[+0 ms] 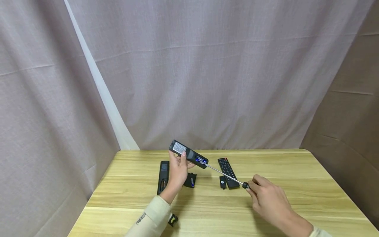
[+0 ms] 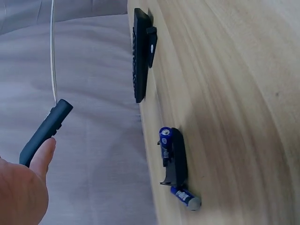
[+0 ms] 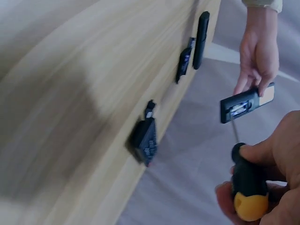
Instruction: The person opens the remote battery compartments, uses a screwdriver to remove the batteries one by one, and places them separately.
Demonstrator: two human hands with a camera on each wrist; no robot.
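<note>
My left hand (image 1: 178, 171) grips a black remote control (image 1: 189, 154) above the table, its back turned up and its battery compartment uncovered. Blue batteries (image 1: 201, 160) lie inside that compartment. In my right hand (image 1: 270, 197) is a screwdriver (image 3: 251, 183) with a black and yellow handle. Its thin metal shaft (image 1: 222, 172) reaches across to the remote, the tip right at the batteries. The left wrist view shows the held remote (image 2: 44, 133) edge-on, with the thumb along it.
A second remote (image 1: 164, 176) lies back up at the left, compartment uncovered. Near it, a black cover (image 1: 188, 181) has blue batteries (image 2: 186, 198) by it. Further right, another remote (image 1: 227, 169) lies buttons up beside a small cover (image 1: 222, 182). A black and yellow object (image 1: 173, 220) sits by the left sleeve.
</note>
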